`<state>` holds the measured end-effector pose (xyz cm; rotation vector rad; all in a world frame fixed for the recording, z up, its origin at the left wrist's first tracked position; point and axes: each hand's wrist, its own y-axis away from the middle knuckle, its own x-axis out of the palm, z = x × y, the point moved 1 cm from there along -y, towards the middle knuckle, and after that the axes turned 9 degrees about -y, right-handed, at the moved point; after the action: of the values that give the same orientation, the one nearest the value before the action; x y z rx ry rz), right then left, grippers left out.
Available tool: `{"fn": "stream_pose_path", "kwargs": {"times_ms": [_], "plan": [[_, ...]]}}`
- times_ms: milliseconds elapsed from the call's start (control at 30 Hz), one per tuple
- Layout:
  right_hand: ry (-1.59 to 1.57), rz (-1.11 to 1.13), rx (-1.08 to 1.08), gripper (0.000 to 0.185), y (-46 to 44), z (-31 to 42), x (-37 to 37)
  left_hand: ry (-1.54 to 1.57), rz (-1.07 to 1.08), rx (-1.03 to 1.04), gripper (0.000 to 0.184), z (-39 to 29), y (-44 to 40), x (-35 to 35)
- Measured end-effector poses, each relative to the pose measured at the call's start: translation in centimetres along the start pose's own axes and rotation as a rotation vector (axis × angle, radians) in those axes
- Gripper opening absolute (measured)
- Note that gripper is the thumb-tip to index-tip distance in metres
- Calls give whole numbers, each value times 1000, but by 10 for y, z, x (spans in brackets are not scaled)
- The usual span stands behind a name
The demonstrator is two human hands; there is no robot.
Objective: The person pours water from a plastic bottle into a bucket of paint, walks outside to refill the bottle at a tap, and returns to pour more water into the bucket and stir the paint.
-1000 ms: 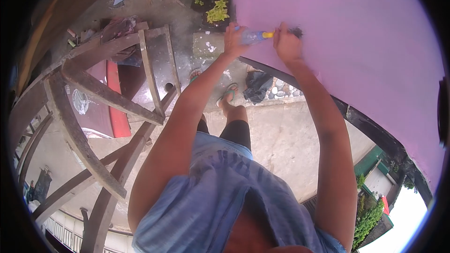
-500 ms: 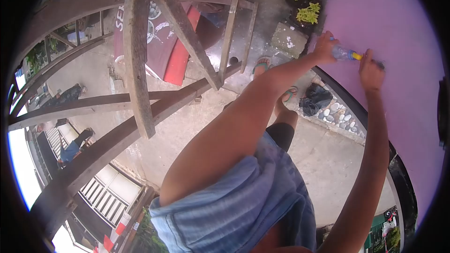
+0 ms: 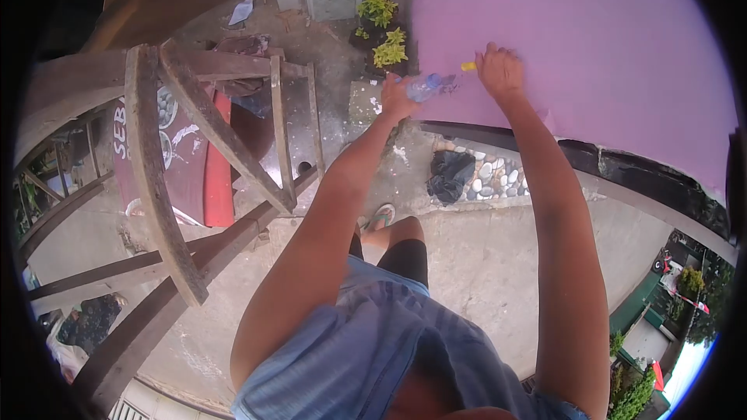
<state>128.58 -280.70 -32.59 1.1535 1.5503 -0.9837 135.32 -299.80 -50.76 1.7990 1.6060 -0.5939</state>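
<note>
My left hand [image 3: 398, 99] is closed around a clear plastic bottle [image 3: 422, 88] with a bluish tint, held sideways against the pink-purple wall [image 3: 591, 39]. My right hand [image 3: 500, 71] is a fist around a slim thing whose yellow end [image 3: 468, 67] sticks out to the left; the rest is hidden in the fingers, so its kind cannot be told. A dark rough patch [image 3: 448, 84] on the wall lies just right of the bottle. A gap separates the yellow end from the bottle.
A wooden frame [image 3: 167, 187] stands at left. Below the wall lie white pebbles [image 3: 498, 179] and a black plastic bag [image 3: 450, 174]. Yellow-green plants [image 3: 389, 50] grow beside a concrete block [image 3: 364, 101]. A maroon and red banner [image 3: 175, 155] lies behind the frame.
My right hand has drawn away from the bottle, taking the yellow-ended thing off its end and uncovering the dark patch. The camera view has turned, shifting the wall leftward.
</note>
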Motion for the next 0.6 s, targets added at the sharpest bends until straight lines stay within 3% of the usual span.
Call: {"fn": "stream_pose_path", "kwargs": {"times_ms": [67, 167, 433, 567, 600], "plan": [[-129, 20, 129, 42, -10, 1, 0, -2, -19, -40, 72, 5, 16, -9], [-47, -66, 286, 46, -11, 18, 4, -11, -98, -58, 71, 10, 35, -26], [-84, -167, -43, 42, -5, 7, 8, 157, -306, -16, 64, 27, 71, -52], [-81, -188, -171, 38, -2, -1, 14, 196, -319, 65, 61, 16, 84, -85], [-106, -113, -117, 36, -3, 5, 10, 172, -296, 71, 61, 14, 88, -90]]}}
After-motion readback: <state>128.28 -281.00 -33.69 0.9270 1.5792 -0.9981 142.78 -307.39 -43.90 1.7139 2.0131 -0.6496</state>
